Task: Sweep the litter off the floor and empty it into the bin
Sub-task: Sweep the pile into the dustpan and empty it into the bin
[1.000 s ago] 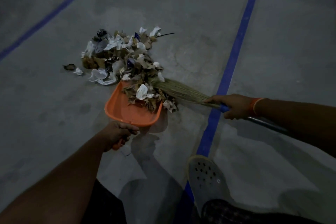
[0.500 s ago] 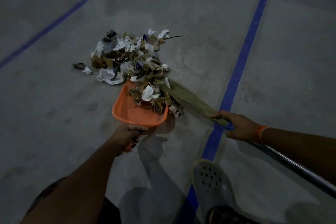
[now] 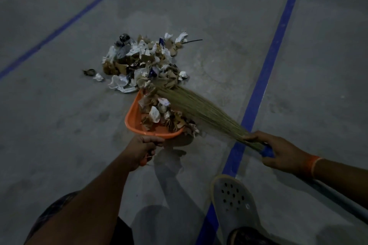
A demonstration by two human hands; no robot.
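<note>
Fingers of left hand [image 3: 142, 150] curl round orange dustpan [image 3: 135, 117] handle; right hand [image 3: 278, 154] grips broom [image 3: 199, 108]. Litter [image 3: 143, 61] mostly on floor, some in pan. Risk: overloaded edge spills scraps when lifted.

Litter pile [image 3: 145, 61]: crumpled white paper, brown scraps, dark bits, heaped on grey floor [image 3: 59, 125]; a few stray pieces lie just left of it. Orange dustpan [image 3: 135, 119] is tilted, its mouth against the pile's near edge, part-filled with scraps. Grass broom [image 3: 199, 109] lies across the pan's right side, bristle tips buried in the litter, with a blue collar at the handle.
</note>
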